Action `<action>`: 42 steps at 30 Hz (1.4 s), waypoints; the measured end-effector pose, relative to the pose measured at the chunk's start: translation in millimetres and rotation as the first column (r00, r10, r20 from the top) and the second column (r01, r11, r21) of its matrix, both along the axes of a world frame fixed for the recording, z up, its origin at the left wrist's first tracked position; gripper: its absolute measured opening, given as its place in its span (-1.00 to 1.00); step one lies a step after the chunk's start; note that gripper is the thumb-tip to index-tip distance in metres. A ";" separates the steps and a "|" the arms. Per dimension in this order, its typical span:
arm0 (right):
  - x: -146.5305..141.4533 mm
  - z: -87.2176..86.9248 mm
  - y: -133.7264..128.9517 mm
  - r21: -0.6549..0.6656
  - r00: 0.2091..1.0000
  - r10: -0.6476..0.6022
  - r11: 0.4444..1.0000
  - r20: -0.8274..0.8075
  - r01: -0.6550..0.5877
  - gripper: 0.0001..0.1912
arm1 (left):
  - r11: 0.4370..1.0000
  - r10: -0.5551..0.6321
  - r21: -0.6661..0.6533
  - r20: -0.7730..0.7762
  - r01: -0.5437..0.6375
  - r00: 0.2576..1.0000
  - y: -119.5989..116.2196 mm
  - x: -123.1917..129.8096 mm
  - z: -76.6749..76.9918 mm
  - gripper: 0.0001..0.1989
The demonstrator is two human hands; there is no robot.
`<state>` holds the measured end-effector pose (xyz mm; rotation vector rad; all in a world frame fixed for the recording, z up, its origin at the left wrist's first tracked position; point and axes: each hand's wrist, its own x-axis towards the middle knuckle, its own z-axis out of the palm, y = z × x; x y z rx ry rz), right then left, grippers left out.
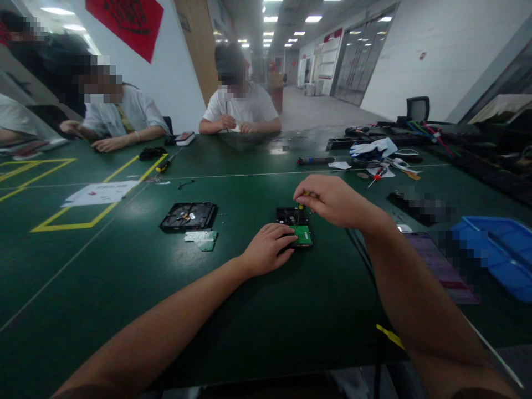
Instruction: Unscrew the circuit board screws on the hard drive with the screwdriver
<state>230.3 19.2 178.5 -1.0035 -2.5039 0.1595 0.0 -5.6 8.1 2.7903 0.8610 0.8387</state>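
The closed right hand (331, 200) pinches a screwdriver (301, 206); beside it, the loosely extended left hand (269, 250) rests on a hard drive (286, 214).

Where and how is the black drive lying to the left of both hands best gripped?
Probably by its left and right sides, coming from above: the black drive lies flat, and its thick sides offer opposite faces. The near side looks worse, since a loose circuit board lies right by it. Small bits lie to the right.
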 end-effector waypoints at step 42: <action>-2.3 -2.2 -1.7 -0.034 0.999 -0.052 0.998 -0.012 0.051 -0.92 | 1.000 0.000 0.004 0.000 0.000 1.000 -0.4 -0.2 0.3 -0.64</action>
